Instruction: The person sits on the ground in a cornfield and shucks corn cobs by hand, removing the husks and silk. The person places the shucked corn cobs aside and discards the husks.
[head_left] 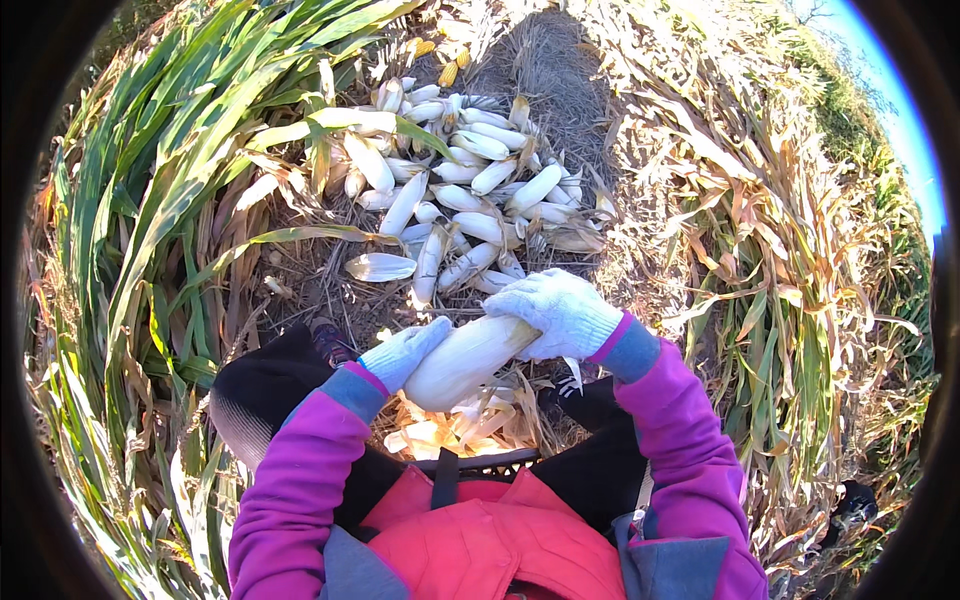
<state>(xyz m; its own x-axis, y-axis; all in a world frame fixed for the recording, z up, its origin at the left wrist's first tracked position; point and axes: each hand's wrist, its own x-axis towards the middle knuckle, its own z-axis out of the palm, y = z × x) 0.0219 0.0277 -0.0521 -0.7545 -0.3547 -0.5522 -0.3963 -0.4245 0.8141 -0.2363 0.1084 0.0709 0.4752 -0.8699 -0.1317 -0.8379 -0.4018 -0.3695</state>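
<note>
The straw-littered ground (545,75) bears a loose heap of pale-husked corn ears (480,146), a couple of yellow ears (448,73) at its far edge, a single pale husk (380,267) nearer, and dry stalks (770,215) along the right.

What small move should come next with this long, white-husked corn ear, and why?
Perhaps the white-gloved right hand should peel husk at the end it grips: the corn ear shows no kernels, and the white-gloved left hand supports it.

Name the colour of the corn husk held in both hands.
The corn husk is mostly creamy white, clearest in the head view.
</note>
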